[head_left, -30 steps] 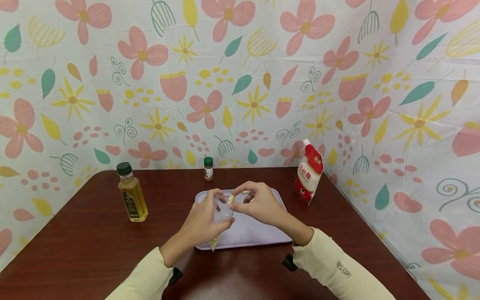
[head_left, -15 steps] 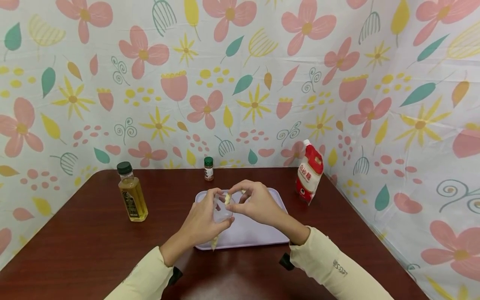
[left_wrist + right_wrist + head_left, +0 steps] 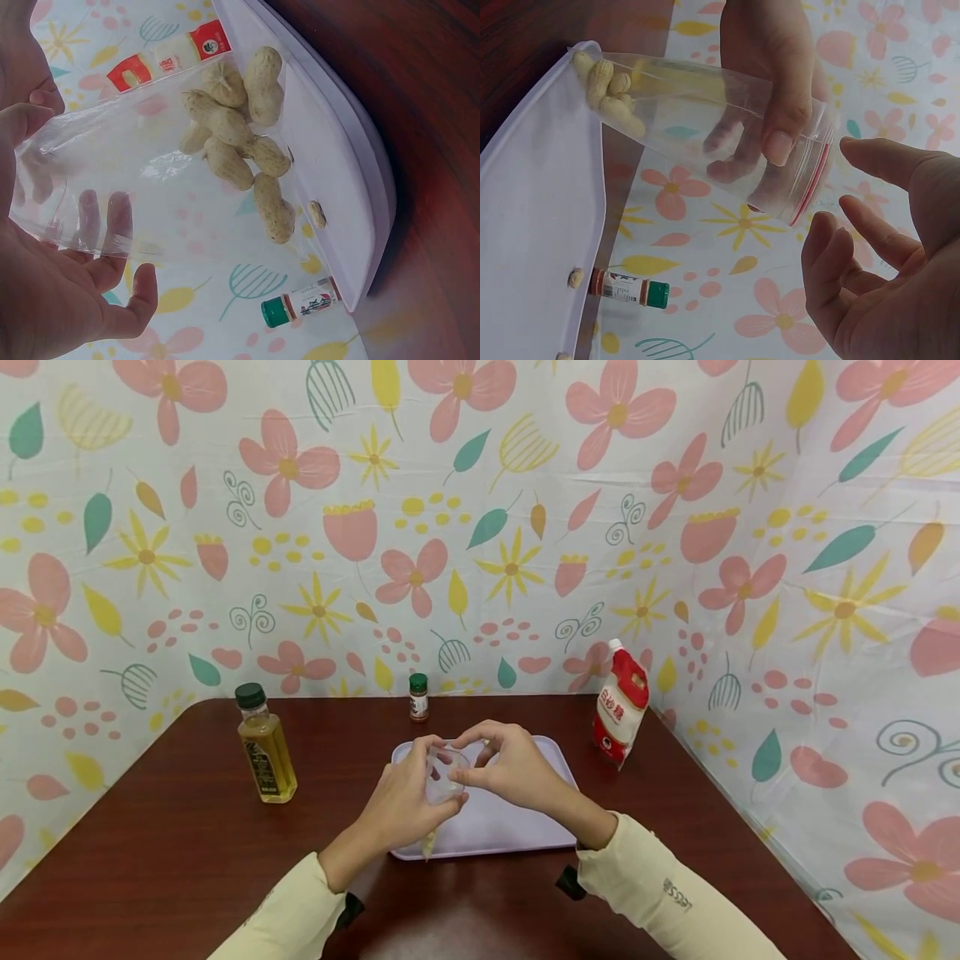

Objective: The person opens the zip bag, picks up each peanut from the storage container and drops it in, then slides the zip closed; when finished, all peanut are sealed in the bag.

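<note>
In the head view my left hand (image 3: 405,797) holds a clear zip bag (image 3: 441,787) over the lilac tray (image 3: 510,827). The bag's red-lined mouth faces my right hand (image 3: 885,240) in the right wrist view, with left thumb and fingers gripping near the mouth. Several unshelled peanuts (image 3: 232,127) lie bunched at the bag's bottom in the left wrist view. My right hand is right at the bag's mouth, thumb and fingers apart, with nothing between them. A loose peanut (image 3: 575,277) lies on the tray, and another peanut (image 3: 564,356) is at the frame's edge.
An oil bottle (image 3: 268,752) with a dark cap stands on the brown table (image 3: 165,827) at left. A small green-capped spice jar (image 3: 418,700) is behind the tray. At right is a red and white sugar pouch (image 3: 620,706). A flowered cloth (image 3: 480,635) hangs behind.
A peanut pinched in my right fingers moved left to the bag's mouth and has now left the fingers. My right hand shifted slightly left; my left hand stayed with the bag.
</note>
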Tool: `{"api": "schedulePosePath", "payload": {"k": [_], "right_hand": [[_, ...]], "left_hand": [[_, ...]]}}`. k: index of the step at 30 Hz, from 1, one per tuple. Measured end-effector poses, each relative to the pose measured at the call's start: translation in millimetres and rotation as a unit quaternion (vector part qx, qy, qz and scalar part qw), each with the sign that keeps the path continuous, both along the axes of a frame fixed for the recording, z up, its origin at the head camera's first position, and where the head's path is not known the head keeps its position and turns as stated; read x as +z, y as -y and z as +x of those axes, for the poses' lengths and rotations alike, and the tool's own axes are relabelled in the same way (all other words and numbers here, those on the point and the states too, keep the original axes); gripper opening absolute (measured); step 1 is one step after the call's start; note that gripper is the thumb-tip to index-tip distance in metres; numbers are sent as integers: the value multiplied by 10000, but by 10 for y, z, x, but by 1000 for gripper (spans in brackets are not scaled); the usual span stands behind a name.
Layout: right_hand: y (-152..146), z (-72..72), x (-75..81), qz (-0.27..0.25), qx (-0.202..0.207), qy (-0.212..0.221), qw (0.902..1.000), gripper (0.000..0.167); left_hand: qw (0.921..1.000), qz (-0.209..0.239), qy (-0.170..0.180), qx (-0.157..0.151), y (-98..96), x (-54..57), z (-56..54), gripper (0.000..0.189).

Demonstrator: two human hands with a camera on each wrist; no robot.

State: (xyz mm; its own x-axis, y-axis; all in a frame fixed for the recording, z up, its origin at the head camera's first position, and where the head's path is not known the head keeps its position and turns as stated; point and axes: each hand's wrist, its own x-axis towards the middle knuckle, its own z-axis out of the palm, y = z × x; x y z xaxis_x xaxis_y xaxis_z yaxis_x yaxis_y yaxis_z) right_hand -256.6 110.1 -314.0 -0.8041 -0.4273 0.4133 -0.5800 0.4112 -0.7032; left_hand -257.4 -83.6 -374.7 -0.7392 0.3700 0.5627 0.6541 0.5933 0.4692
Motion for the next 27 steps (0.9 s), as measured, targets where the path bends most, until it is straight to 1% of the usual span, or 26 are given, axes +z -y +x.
{"api": "schedulePosePath", "payload": {"k": [5, 9, 15, 20, 23, 27], "right_hand": [[-1, 0, -6, -19, -40, 0, 10000, 26], [-9, -7, -10, -27, -86, -31, 10000, 25], [-11, -49, -23, -112, -242, -54, 9996, 23], [-23, -122, -59, -117, -323, -52, 9994, 17], [-30, -185, -86, -72, -412, -137, 9990, 17], [-42, -268, -127, -75, -535, -92, 9985, 15]], "left_hand": [[10000, 28, 32, -1, 0, 5, 11, 65], [10000, 16, 22, 57, 4, 0, 17, 65], [9999, 12, 37, 133, 5, 2, 34, 66], [9999, 55, 70, 140, 30, -2, 44, 65], [9998, 76, 66, 197, 49, -12, 43, 65], [9997, 82, 30, 216, 63, -11, 35, 65]]}}
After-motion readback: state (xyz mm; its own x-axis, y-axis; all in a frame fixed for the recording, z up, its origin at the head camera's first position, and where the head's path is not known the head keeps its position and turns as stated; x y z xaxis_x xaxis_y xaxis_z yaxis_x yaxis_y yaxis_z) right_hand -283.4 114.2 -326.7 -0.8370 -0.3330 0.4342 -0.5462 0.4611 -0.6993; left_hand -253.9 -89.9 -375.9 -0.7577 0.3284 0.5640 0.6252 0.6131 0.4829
